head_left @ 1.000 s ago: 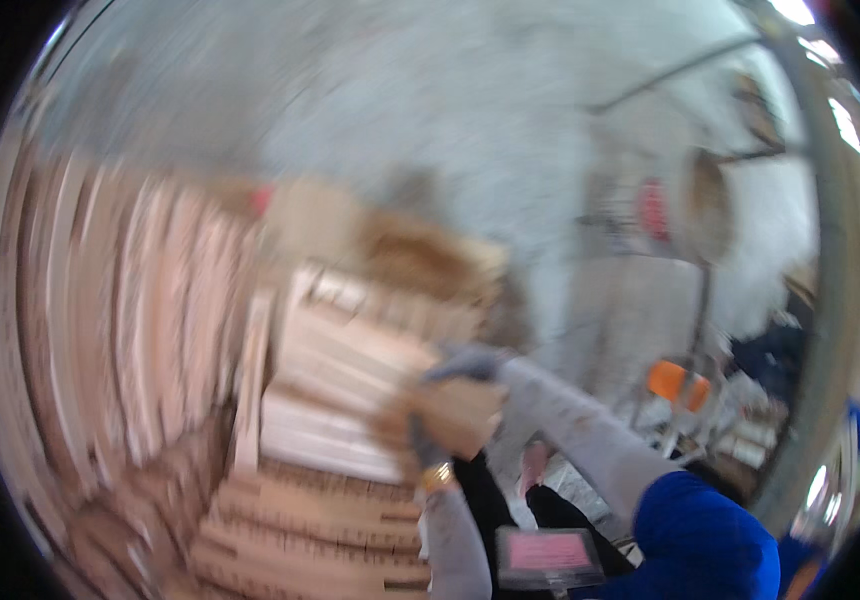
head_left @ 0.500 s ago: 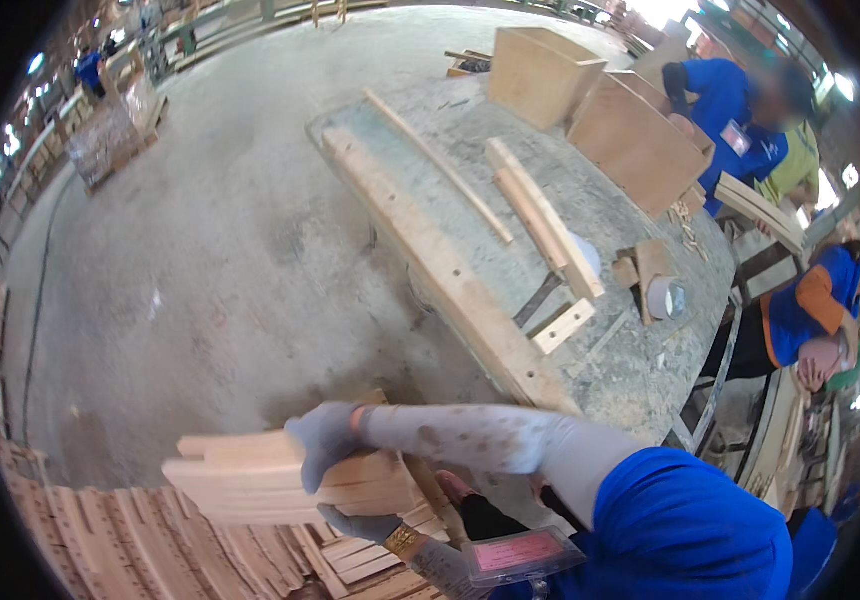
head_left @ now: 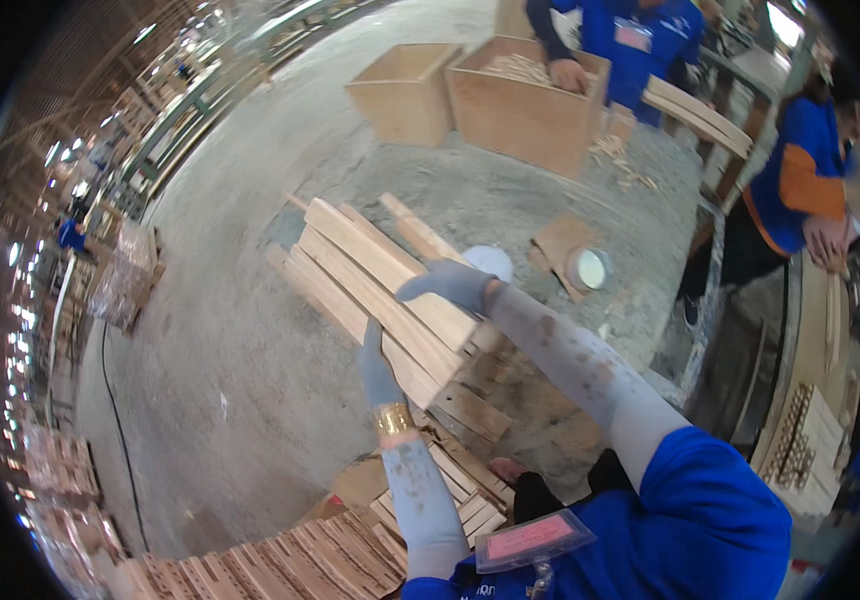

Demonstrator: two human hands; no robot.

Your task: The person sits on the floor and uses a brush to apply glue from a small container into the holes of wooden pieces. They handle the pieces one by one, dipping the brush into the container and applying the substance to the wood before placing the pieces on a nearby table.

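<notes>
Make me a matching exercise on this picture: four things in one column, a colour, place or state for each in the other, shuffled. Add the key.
Column one
1. Left hand
2. Boards
3. Cable
4. Badge

Column two
A. pale wood, being held
B. pink, in a clear holder
C. gloved, gold band at its wrist
D. black, lying on the floor

Pairs: 1-C, 2-A, 3-D, 4-B

Pale tan wooden strips (head_left: 382, 291), grey-gloved left hand (head_left: 380, 375), grey-gloved right hand (head_left: 455, 286), brown-spotted grey sleeves (head_left: 585, 368), gold wristband (head_left: 391, 420), blue shirt (head_left: 720, 515), pink badge (head_left: 532, 540)
</notes>
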